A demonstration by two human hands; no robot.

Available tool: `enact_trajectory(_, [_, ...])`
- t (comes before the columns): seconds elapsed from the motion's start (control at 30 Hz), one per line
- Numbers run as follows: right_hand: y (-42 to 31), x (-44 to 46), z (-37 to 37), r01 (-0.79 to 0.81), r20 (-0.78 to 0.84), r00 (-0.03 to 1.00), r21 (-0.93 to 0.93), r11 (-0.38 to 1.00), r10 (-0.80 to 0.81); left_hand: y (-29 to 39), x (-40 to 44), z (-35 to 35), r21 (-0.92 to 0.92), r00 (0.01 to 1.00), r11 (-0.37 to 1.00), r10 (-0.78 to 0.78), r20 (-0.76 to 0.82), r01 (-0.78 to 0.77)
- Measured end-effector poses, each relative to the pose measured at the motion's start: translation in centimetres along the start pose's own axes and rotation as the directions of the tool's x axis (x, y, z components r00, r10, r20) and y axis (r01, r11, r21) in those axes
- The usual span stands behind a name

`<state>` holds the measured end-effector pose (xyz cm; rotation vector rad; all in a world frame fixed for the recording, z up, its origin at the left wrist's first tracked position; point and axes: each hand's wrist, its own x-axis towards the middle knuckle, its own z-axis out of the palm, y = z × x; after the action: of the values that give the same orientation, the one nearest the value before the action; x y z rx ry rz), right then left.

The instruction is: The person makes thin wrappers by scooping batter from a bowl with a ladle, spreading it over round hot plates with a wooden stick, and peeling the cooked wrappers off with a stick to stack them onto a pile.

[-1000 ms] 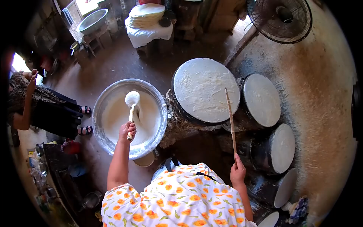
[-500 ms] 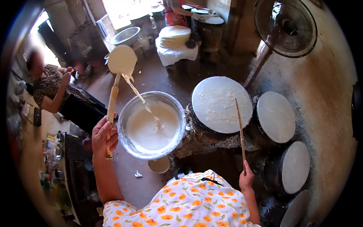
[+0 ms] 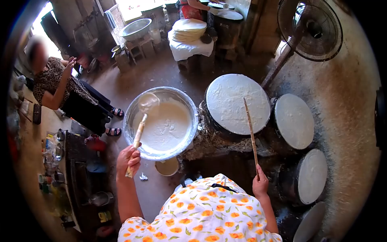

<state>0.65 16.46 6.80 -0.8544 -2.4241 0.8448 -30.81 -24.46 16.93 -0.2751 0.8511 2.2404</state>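
Observation:
My left hand [image 3: 128, 160] is closed around the wooden handle of a ladle [image 3: 140, 131]. The ladle's bowl is coated in pale batter and hangs at the left inside of a wide metal basin [image 3: 194, 135]. White batter [image 3: 171, 125] fills much of that basin, with ripples on its surface. In my right hand [image 3: 260, 183], the fingers grip the lower end of a long thin wooden stick [image 3: 250, 135]. Its upper tip overlaps a large round drum top [image 3: 236, 101] covered in a white layer; whether they touch, I cannot tell.
More white-topped round drums [image 3: 294, 121] curve down the right side. A standing fan [image 3: 309, 30] is at upper right. One person [image 3: 60, 84] stands at left, and another [image 3: 192, 10] works at the back near stacked white rounds [image 3: 187, 30]. A small bucket [image 3: 167, 166] sits below the basin.
The ladle has come down from above the basin into its left part, and the stream of batter has stopped. The stick has tilted slightly left. The whole view has shifted a little.

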Motion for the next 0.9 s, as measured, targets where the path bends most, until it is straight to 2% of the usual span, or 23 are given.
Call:
enact_trajectory(0.07, [-0.4,0.3,0.3,0.015,0.004,1.000,-0.005,1.000,-0.015,0.4,-0.2,0.0,-0.006,0.998,0.999,0.051,0.034,-0.051])
enact_trajectory(0.13, [-0.7,0.4,0.4,0.028,0.016,0.999,-0.014,1.000,-0.027,0.2,0.8,-0.5,0.224,0.992,0.967,0.125,-0.016,-0.118])
enact_trajectory(0.17, [-1.1,0.5,0.6,0.037,0.021,0.999,0.006,0.999,-0.037,0.0,1.5,-1.1,0.220,0.992,0.969,0.122,-0.016,-0.115])
enact_trajectory(0.23, [-1.7,0.7,0.9,0.040,0.015,0.999,0.022,0.999,-0.041,-0.5,3.7,-2.3,0.237,0.968,0.971,0.079,-0.237,-0.022])
enact_trajectory(0.3, [-2.3,0.6,0.9,0.032,0.062,0.998,0.007,0.999,-0.032,-1.0,4.7,-2.2,0.206,0.968,0.978,0.011,-0.251,0.043])
enact_trajectory(0.37, [-2.6,0.3,1.2,0.027,0.025,0.999,0.021,0.999,-0.028,-1.6,5.1,-1.1,0.250,0.971,0.963,-0.046,-0.235,0.105])
enact_trajectory(0.4, [-2.9,0.1,1.1,0.013,0.062,0.998,-0.018,1.000,-0.012,-1.7,5.1,0.6,0.286,0.967,0.949,-0.064,-0.246,0.135])
enact_trajectory(0.43, [-3.4,0.0,0.9,-0.004,0.095,0.995,-0.057,0.998,0.009,-1.6,5.3,2.2,0.302,0.970,0.941,-0.087,-0.227,0.155])
enact_trajectory(0.47, [-4.2,0.0,0.7,0.008,0.074,0.997,-0.027,1.000,-0.006,-1.5,5.5,3.8,0.339,0.977,0.925,-0.113,-0.179,0.170])
enact_trajectory(0.57, [-4.6,-1.1,0.4,0.010,0.010,1.000,-0.090,0.996,-0.009,-1.9,7.0,9.6,0.460,0.976,0.861,-0.197,-0.088,0.216])
enact_trajectory(0.63, [-5.1,-2.2,-0.1,-0.075,-0.038,0.997,-0.113,0.991,0.071,-2.7,8.4,13.5,0.571,0.959,0.792,-0.283,0.027,0.218])
enact_trajectory(0.77, [-5.9,-5.4,-2.5,-0.218,-0.213,0.959,-0.150,0.964,0.184,-7.4,10.7,20.9,0.698,0.877,0.684,-0.447,0.175,0.210])
enact_trajectory(0.83, [-5.8,-7.4,-4.3,-0.237,-0.319,0.931,-0.154,0.959,0.179,-11.1,10.5,24.9,0.765,0.822,0.613,-0.528,0.211,0.198])
enact_trajectory(0.87, [-5.2,-8.5,-5.2,-0.254,-0.373,0.915,-0.237,0.938,0.153,-13.2,10.2,26.9,0.817,0.793,0.556,-0.562,0.234,0.153])
enact_trajectory(0.9, [-4.7,-9.7,-6.3,-0.309,-0.424,0.886,-0.240,0.920,0.187,-15.4,9.7,28.7,0.861,0.762,0.499,-0.595,0.255,0.102])
